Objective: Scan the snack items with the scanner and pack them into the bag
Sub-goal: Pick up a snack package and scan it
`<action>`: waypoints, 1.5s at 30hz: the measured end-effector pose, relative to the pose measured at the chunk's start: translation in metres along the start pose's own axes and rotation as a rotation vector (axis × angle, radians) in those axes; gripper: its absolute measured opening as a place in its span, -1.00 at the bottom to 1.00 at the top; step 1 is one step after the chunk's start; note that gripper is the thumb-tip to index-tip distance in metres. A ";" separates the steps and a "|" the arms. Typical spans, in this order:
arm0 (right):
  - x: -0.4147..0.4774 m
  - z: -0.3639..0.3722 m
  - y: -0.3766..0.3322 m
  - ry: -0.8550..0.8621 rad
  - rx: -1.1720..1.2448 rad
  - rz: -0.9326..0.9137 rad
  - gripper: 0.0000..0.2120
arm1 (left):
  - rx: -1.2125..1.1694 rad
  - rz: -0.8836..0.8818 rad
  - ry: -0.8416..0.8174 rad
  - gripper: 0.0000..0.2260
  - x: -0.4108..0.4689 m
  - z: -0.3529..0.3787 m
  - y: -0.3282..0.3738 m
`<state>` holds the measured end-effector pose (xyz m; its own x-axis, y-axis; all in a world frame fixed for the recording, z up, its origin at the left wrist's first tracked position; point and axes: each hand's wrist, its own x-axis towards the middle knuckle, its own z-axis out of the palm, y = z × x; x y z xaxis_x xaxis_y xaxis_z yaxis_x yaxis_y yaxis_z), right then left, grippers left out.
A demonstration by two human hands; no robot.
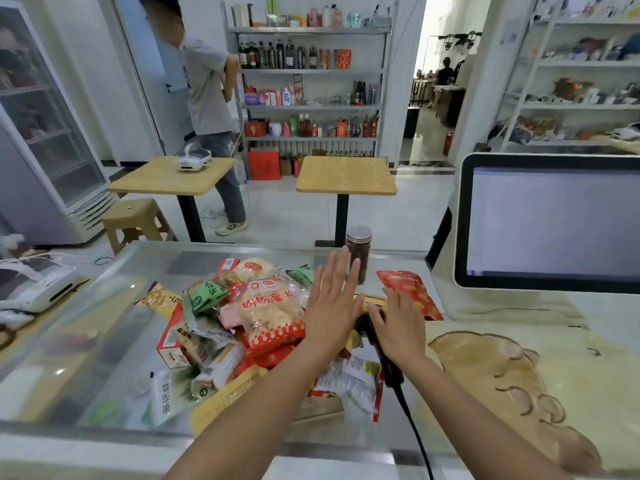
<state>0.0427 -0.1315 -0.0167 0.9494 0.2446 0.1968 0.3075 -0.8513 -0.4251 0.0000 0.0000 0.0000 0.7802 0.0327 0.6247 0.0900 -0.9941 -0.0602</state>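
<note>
Centre frame: left hand (330, 306) flat, fingers spread, holding nothing, above the snacks (263, 317) heaped on the counter (114, 327), lower centre. Just right of it: right hand (396, 329) curled round the scanner (389, 370), fingertips on a yellow pack (373, 301). Beyond: red pouch (415, 292), jar (358, 244).

Glossy plastic snack packets (266, 306), steel counter (194, 258)

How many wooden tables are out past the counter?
2. One wooden table stands left, by the standing person, holding a white appliance; the other stands right, before the metal shelf. Others may hide behind the monitor.
</note>
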 end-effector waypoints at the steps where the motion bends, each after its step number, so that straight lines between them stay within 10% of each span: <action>1: -0.003 -0.001 0.004 -0.014 -0.012 0.042 -0.48 | -0.008 -0.027 0.012 -0.49 -0.001 -0.004 0.003; 6: -0.017 -0.002 0.015 -0.057 -0.061 0.135 -0.45 | -0.114 0.090 0.208 -0.86 -0.031 -0.017 0.017; 10: -0.024 -0.002 0.017 -0.127 -0.109 0.114 -0.40 | -0.212 0.315 0.032 -0.88 -0.080 -0.020 0.034; 23: -0.016 -0.011 0.014 -0.380 -0.118 0.085 -0.52 | -0.255 -0.060 -0.279 -0.71 -0.145 -0.014 0.052; 39: -0.053 -0.089 0.005 -0.699 1.005 0.430 -0.74 | -0.364 0.075 -0.643 -0.57 -0.119 -0.022 0.002; 45: -0.083 -0.108 0.001 -0.618 1.171 0.442 -0.42 | -0.731 0.057 -0.816 -0.46 -0.110 -0.025 -0.009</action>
<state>-0.0431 -0.2031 0.0620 0.7603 0.4843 -0.4328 -0.4390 -0.1080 -0.8920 -0.1020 0.0026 -0.0486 0.9708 -0.2248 -0.0833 -0.1381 -0.8085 0.5720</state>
